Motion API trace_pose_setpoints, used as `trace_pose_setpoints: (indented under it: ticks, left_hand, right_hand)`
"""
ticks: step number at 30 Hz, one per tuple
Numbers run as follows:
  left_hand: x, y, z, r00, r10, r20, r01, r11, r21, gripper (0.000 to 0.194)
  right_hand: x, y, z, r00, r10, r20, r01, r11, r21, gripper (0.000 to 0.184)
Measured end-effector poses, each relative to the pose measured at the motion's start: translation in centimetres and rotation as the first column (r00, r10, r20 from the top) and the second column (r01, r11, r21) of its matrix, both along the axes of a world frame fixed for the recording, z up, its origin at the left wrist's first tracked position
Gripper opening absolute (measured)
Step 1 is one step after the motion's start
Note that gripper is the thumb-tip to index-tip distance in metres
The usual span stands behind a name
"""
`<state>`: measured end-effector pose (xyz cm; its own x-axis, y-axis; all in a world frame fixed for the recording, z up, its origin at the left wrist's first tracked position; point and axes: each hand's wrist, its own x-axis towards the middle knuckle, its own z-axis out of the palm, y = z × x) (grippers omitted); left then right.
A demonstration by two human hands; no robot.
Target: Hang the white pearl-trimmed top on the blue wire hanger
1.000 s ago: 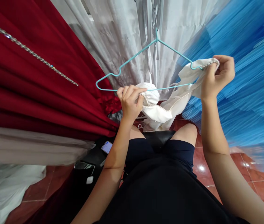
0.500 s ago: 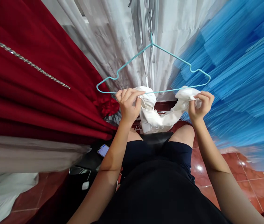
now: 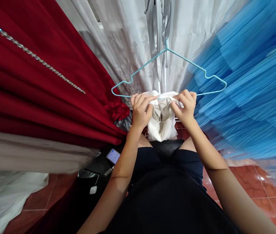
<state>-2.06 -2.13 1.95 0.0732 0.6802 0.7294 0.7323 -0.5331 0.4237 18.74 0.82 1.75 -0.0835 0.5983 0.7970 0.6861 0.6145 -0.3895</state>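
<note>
A white garment with pearl-like bead trim (image 3: pixel 161 131) hangs between my hands, its upper edge folded over the bottom bar of a light-blue wire hanger (image 3: pixel 147 61). My left hand (image 3: pixel 141 107) pinches the cloth and the bar on the left, thumb below and fingers on top. On the right, my right hand (image 3: pixel 185 104) grips the other part of the garment against the bar, close to the left hand. The hanger's hook end points up toward a metal stand. Folds hide the garment's full shape.
Red drapery (image 3: pixel 62 81) with a sparkling chain (image 3: pixel 42 61) hangs at left. Blue tulle (image 3: pixel 250 97) fills the right, white curtains (image 3: pixel 125 35) stand behind. A phone (image 3: pixel 113 156) lies on a dark surface by my left forearm. Red tiles (image 3: pixel 272 185) cover the floor.
My right hand has moved left, bringing its part of the white garment close to my left hand along the bar. The dangling loop of cloth between them has narrowed.
</note>
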Motion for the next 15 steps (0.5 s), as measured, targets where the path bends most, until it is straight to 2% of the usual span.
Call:
trace_pose_setpoints:
  ticks: [3, 7, 9, 12, 15]
  left_hand:
    - [-0.9, -0.7, -0.2, 0.996, -0.033, 0.082, 0.028, 0.998, 0.063, 0.030]
    - [-2.7, -3.0, -1.5, 0.954, 0.094, 0.286, -0.154, 0.968, 0.196, 0.025]
    - [-3.9, -4.0, -2.4, 0.913, 0.177, 0.368, -0.248, 0.956, 0.157, 0.026]
    - [-6.0, -4.2, -3.1, 0.833, 0.348, 0.431, -0.373, 0.927, -0.030, 0.030]
    - [-8.5, -3.1, -1.9, 0.783, 0.414, 0.464, -0.422, 0.902, -0.092, 0.027]
  right_hand:
    - [-0.1, 0.3, -0.2, 0.999, 0.004, -0.038, -0.004, 1.000, 0.023, 0.022]
    - [0.0, 0.4, 0.0, 0.999, -0.009, -0.053, 0.008, 1.000, -0.020, 0.022]
    - [-0.1, 0.5, -0.1, 0.999, -0.021, -0.041, 0.019, 0.998, -0.056, 0.024]
    - [-0.1, 0.7, -0.3, 0.999, -0.014, -0.041, 0.011, 0.996, -0.085, 0.023]
    - [-0.2, 0.8, -0.3, 0.999, -0.030, -0.038, 0.027, 0.997, -0.066, 0.023]
